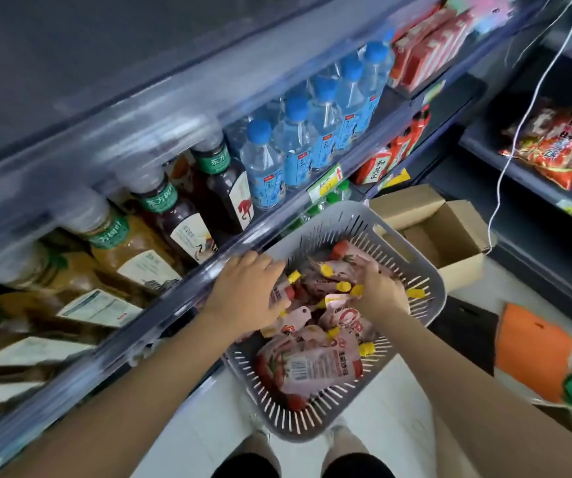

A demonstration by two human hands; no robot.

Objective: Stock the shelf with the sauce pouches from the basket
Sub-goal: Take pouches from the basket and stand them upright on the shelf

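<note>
Filling the grey slotted basket (428, 270) nearly to its rim, sauce pouches (312, 367) with yellow and red caps lie heaped; the left hand (246, 293) rests palm-down on those at the left edge, fingers loosely spread; the right hand (379, 293) curls round pouches near the far edge; an open cardboard box (464, 219) stands just behind.

Bright, even light; motion-blurred, warped edges

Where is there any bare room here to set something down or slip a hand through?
Free: white floor either side of the basket, and the open cardboard box behind it, mostly bare. Crowded: the basket, heaped with sauce pouches around left hand and right hand; the shelf, packed with bottles.
</note>
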